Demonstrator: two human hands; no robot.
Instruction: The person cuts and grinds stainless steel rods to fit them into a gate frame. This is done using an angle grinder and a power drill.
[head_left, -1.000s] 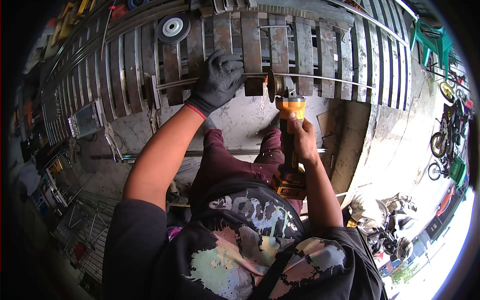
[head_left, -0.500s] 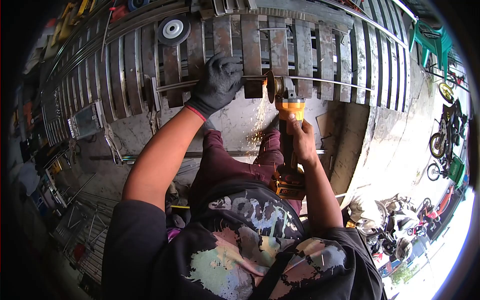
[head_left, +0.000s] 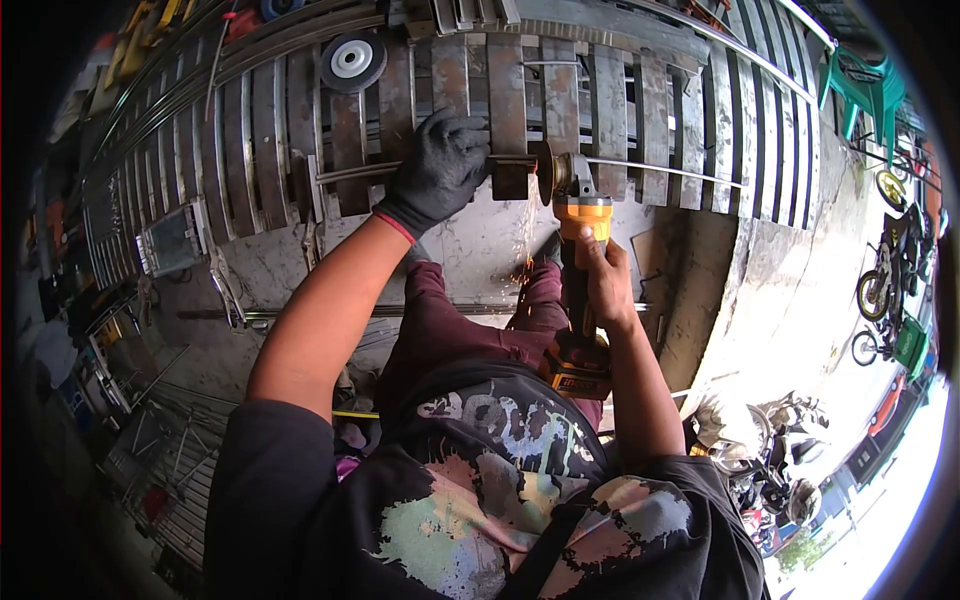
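My right hand (head_left: pixel 606 280), bare, is wrapped round the body of a yellow and black cordless angle grinder (head_left: pixel 582 215). Its disc stands upright against a thin metal rod (head_left: pixel 665 170), and orange sparks (head_left: pixel 527 230) fall from the contact point towards my legs. In a dark glove with a red cuff, my left hand (head_left: pixel 440 165) is closed over the rods just left of the disc. A second rod (head_left: pixel 355 173) lies alongside there. The glove hides the part of the rods under it. Both rods rest across a slatted metal bench (head_left: pixel 509 80).
A grinding wheel (head_left: pixel 350 62) lies on the slats at the upper left. Locking pliers (head_left: pixel 226 288) hang from the bench's near edge. A green plastic chair (head_left: pixel 865 85) stands at the right, with motorcycles (head_left: pixel 875 285) beyond. Metal pieces (head_left: pixel 470 14) lie at the far side.
The spark stream has become narrower and steeper. The view has shifted slightly; both hands and the grinder keep nearly the same place at the rod.
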